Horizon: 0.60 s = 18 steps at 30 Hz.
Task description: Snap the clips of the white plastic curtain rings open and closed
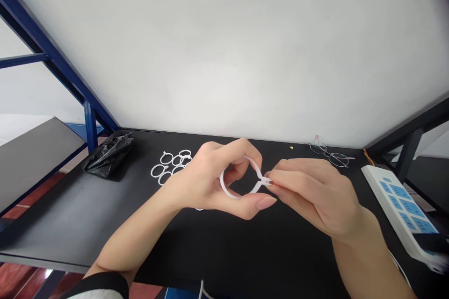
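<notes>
A white plastic ring clip (228, 190) is held up above the black table, its two ends meeting in a small tab on the right. My left hand (217, 177) curls around the ring, with the thumb below and the fingers above and behind it. At the tab, the fingertips of my right hand (315, 191) pinch the clip's end; part of the tab is hidden by them. Several more white rings (159, 171) lie loosely together on the table behind my left wrist, some overlapping and some covered by the hand.
On the black table (87, 215), a crumpled black plastic bag (108, 154) lies at the far left. A pair of glasses (328, 153) rests near the wall at the back right. At the right edge is a white power strip (400, 210) with blue sockets. Blue frame bars (90, 126) rise at left.
</notes>
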Each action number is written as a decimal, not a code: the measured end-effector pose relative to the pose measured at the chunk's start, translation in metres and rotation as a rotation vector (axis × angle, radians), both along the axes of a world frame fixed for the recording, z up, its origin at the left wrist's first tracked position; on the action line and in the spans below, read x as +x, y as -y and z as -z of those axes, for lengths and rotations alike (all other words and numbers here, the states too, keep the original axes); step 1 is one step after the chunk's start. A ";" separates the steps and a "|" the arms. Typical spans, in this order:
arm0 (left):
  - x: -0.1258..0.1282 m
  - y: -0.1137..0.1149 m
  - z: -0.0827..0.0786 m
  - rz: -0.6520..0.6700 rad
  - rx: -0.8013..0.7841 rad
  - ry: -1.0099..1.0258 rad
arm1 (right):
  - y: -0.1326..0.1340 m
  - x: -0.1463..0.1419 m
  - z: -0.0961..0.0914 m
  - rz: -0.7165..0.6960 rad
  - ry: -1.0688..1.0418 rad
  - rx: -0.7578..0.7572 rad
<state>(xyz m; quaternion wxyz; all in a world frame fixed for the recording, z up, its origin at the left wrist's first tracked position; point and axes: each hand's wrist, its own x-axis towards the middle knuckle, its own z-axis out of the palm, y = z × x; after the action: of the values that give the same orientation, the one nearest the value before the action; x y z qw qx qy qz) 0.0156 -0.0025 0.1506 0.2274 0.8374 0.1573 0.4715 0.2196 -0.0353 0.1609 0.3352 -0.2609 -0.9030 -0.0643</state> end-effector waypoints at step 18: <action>-0.002 0.006 0.001 -0.017 0.010 -0.012 | 0.001 -0.004 0.000 -0.073 -0.043 -0.049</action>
<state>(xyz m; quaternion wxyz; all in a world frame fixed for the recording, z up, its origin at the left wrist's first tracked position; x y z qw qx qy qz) 0.0131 -0.0084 0.1494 0.2179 0.8401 0.1635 0.4691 0.2158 -0.0366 0.1610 0.3501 -0.2371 -0.9059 -0.0245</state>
